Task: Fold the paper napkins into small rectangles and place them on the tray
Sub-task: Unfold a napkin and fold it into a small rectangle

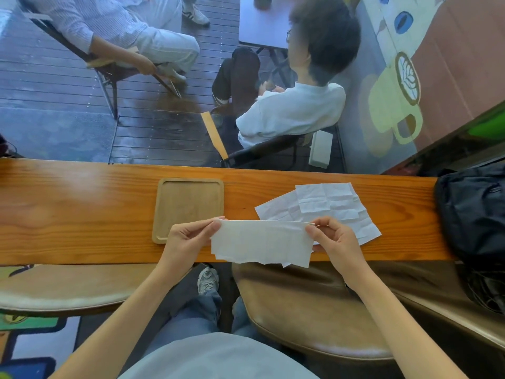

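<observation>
A white paper napkin [261, 242] folded once into a long strip hangs above the near edge of the wooden counter. My left hand [188, 236] pinches its upper left corner and my right hand [334, 239] pinches its upper right corner. The fold runs along the top; the ragged loose edges hang down. A wooden tray [164, 212] with nothing on it lies flat on the counter, just left of the napkin and behind my left hand. Two creased, unfolded napkins [325, 201] lie overlapping on the counter behind my right hand.
The narrow wooden counter [68, 214] runs left to right against a window. A black bag [472, 212] sits at its right end. Padded stools stand under the counter on both sides of my legs. Beyond the glass, people sit on chairs.
</observation>
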